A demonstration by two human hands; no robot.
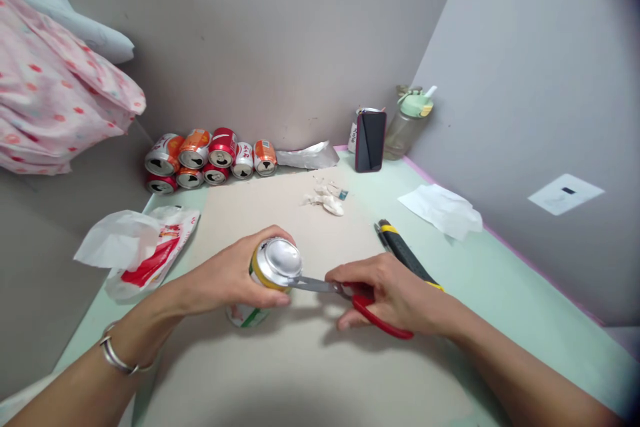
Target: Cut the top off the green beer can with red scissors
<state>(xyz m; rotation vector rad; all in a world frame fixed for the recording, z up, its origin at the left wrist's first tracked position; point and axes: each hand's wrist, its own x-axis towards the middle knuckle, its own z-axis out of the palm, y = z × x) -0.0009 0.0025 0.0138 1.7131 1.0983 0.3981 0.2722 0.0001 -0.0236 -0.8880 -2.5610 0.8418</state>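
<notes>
My left hand (pixel 235 275) is wrapped round a drink can (pixel 266 277) that stands bottom-up on the beige board (pixel 310 360); its silver base faces the camera. My right hand (pixel 395 295) grips red-handled scissors (pixel 350 297), fingers through the loops. The scissor blades point left and touch the can's upper rim just below the silver base. Both hands sit close together at the middle of the table.
Several empty cans (pixel 207 159) lie stacked against the back wall. A white and red plastic bag (pixel 143 250) lies at left, a black and yellow utility knife (pixel 405 253) and white paper (pixel 443 210) at right. A phone (pixel 371 141), bottle (pixel 410 121), foil (pixel 307 157), scraps (pixel 327 200) stand behind.
</notes>
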